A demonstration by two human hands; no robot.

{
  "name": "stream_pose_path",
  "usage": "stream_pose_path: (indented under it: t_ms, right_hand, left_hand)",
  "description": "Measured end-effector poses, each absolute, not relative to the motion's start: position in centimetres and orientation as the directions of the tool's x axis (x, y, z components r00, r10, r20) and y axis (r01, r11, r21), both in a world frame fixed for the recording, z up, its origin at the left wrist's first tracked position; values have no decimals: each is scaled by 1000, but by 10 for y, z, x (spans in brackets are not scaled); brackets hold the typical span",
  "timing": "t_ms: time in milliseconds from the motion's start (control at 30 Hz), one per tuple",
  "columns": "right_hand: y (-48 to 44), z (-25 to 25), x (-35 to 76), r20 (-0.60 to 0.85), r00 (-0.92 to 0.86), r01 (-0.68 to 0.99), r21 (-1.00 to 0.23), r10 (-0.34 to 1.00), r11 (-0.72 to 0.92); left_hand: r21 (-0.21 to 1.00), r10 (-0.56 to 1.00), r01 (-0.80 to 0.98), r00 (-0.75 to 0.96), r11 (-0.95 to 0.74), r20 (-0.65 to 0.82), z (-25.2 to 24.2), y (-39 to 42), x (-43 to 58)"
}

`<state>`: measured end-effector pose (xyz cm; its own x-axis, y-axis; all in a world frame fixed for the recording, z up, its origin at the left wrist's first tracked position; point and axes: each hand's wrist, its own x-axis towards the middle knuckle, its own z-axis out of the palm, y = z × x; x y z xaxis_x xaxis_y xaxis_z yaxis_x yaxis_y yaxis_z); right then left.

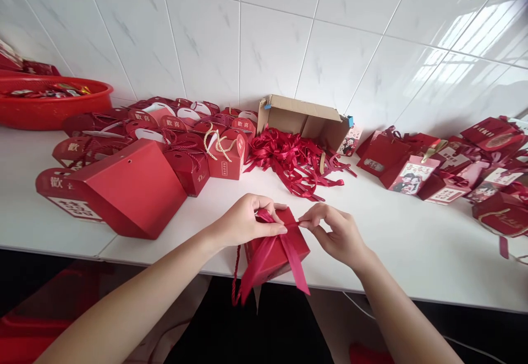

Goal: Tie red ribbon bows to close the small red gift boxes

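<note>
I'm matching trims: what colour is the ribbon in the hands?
The ribbon is pinkish red, clearest in the head view.

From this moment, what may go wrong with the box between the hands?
The ribbon, pinched by the left hand and the right hand, might slip loose. The red box is at the white table's front edge, so a tug may tip it off. The twisted cord hanging beside the box could snag.

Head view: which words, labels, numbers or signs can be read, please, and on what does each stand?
"歡喜": several piled red boxes.
"歡": front-left flap; its second character is unclear.
Too small, blurred or covered: white label below that flap, gold-corded box, boxes at right.
No readable numbers.
</note>
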<state>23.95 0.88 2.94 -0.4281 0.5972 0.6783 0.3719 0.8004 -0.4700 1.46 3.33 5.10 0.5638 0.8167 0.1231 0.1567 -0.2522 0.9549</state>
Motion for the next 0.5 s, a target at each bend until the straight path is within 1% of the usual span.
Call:
stream_pose_path:
  t_ms: [133, 233, 400, 500]
  right_hand:
    - [10, 26, 244, 709, -397, 375, -454, 583, 808]
    - [9, 24, 244, 692, -370, 371, -501, 620, 782]
    - [7, 24, 244, 585, -324, 394, -631, 743, 668]
    - [6, 25, 245, 503, -358, 430, -659, 786, 617]
  left_hand:
    - [957, 800, 144, 587, -253, 123, 49, 35, 13]
    - [951, 802, 164, 586, -261, 118, 50, 34, 12]
    - [969, 794, 93, 594, -229, 131, 46, 32, 8]
    - [964, 800, 96, 581, -250, 150, 44, 30, 7]
